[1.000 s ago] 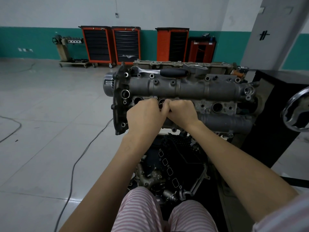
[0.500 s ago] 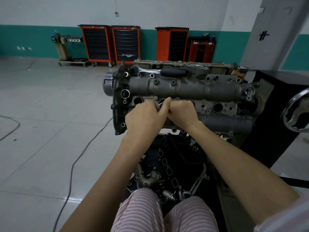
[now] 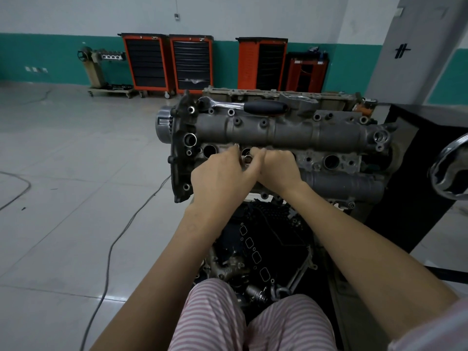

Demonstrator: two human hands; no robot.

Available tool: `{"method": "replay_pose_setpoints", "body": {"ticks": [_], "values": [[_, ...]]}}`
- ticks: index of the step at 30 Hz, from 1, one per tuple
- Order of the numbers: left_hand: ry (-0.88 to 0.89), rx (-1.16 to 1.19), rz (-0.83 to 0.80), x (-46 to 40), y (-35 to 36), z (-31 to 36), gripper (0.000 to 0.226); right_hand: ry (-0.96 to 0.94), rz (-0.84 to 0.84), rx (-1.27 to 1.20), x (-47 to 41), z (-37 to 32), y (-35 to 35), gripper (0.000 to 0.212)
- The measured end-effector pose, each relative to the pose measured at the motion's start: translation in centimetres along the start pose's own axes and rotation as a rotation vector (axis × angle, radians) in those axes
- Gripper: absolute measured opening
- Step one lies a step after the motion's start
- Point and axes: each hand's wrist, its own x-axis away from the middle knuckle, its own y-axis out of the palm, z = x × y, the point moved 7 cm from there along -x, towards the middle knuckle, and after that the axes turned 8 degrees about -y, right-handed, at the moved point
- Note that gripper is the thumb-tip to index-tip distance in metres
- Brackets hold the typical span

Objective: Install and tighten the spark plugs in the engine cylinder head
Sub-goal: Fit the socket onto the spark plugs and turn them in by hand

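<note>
The grey cylinder head [image 3: 316, 134] lies on its stand in front of me, with its spark plug wells facing me. My left hand [image 3: 222, 178] and right hand [image 3: 279, 169] meet at the second well from the left. Their fingertips pinch a small round metal piece [image 3: 247, 158] that sticks out of that well; I cannot tell whether it is a plug or a socket. One open well [image 3: 209, 151] shows left of my hands and another [image 3: 331, 161] to their right. A chrome ratchet with a black handle [image 3: 266, 106] lies on top of the head.
Orange tool cabinets [image 3: 168, 64] line the far wall. A cable [image 3: 109, 249] runs across the tiled floor on the left. A black stand [image 3: 417, 173] and a chrome wheel [image 3: 448, 171] are close on the right. Loose engine parts [image 3: 253, 249] sit below the head, above my knees.
My left hand's fingers have spread a little at the second well, so the metal piece between the fingertips now shows. The right hand has stayed in place.
</note>
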Motion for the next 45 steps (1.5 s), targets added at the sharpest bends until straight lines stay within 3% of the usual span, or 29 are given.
{"method": "replay_pose_setpoints", "body": {"ticks": [4, 10, 13, 17, 23, 27, 30, 32, 39, 45], "values": [[-0.004, -0.043, -0.015, -0.4, 0.1, 0.2, 0.048, -0.012, 0.090, -0.033, -0.2, -0.1, -0.7, 0.033], [0.070, -0.029, 0.024, -0.2, -0.5, 0.3, 0.022, 0.082, -0.082, -0.067, 0.0, 0.5, 0.7, 0.023], [0.028, 0.035, -0.040, -0.2, 0.0, 0.0, 0.031, 0.084, -0.140, -0.042, 0.1, 0.6, 1.3, 0.026], [-0.034, 0.033, -0.074, 0.0, 0.5, 0.2, 0.048, 0.005, -0.026, 0.009, 0.0, 0.3, 0.6, 0.018], [-0.051, 0.076, -0.040, 0.0, 0.4, 0.3, 0.049, -0.013, 0.052, -0.027, 0.1, 0.1, -0.1, 0.029], [-0.018, 0.067, 0.010, -0.1, 0.1, 0.2, 0.041, 0.037, -0.011, -0.065, 0.0, 0.3, 0.2, 0.032], [0.065, 0.033, 0.039, -0.1, -0.3, 0.3, 0.027, 0.103, -0.194, -0.069, 0.0, 0.9, 1.5, 0.027], [0.094, 0.017, 0.039, 0.0, -0.3, 0.4, 0.022, 0.121, -0.221, -0.051, 0.0, 1.2, 1.9, 0.027], [-0.028, 0.076, -0.060, -0.6, 0.6, 0.0, 0.050, 0.019, 0.040, -0.046, -0.2, 0.2, -0.3, 0.033], [-0.046, 0.025, -0.028, -0.7, 0.5, 0.5, 0.050, 0.014, 0.045, -0.046, 0.0, 0.4, -0.3, 0.021]]}}
